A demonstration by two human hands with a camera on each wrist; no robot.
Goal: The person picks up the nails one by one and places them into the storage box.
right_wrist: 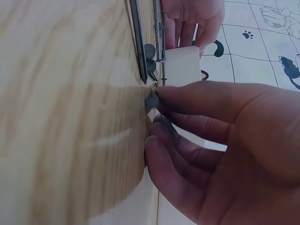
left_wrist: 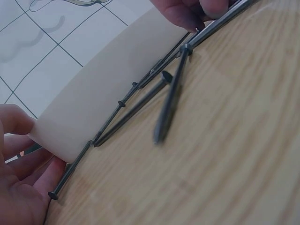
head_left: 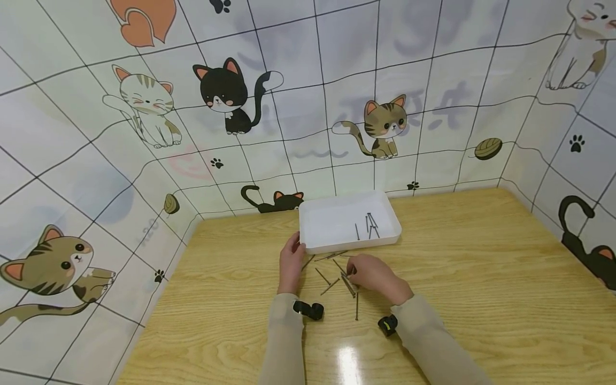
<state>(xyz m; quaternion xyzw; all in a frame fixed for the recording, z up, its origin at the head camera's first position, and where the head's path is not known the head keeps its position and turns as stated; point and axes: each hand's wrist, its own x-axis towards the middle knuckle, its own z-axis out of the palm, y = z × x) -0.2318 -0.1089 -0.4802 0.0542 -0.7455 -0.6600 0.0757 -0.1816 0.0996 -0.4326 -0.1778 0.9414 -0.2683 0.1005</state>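
A shallow white tray (head_left: 327, 222) stands near the back wall, with several nails (head_left: 372, 227) lying inside its right half. My left hand (head_left: 290, 264) holds the tray's front left corner; in the left wrist view its thumb and fingers (left_wrist: 35, 168) bend around that corner. In front of the tray, my right hand (head_left: 374, 274) is down at the loose nails on the wooden table. From the right wrist view, thumb and fingertips come together at a nail (right_wrist: 152, 100) whose head shows beside the thumb tip. The rest of that nail is mostly hidden.
Several loose nails (head_left: 330, 286) lie scattered and crossed on the table (head_left: 231, 321) between both hands, one (head_left: 357, 306) nearer the front. Walls with a cat-printed covering (head_left: 298, 155) close in the back and both sides. Each wrist wears a small black camera (head_left: 315, 310).
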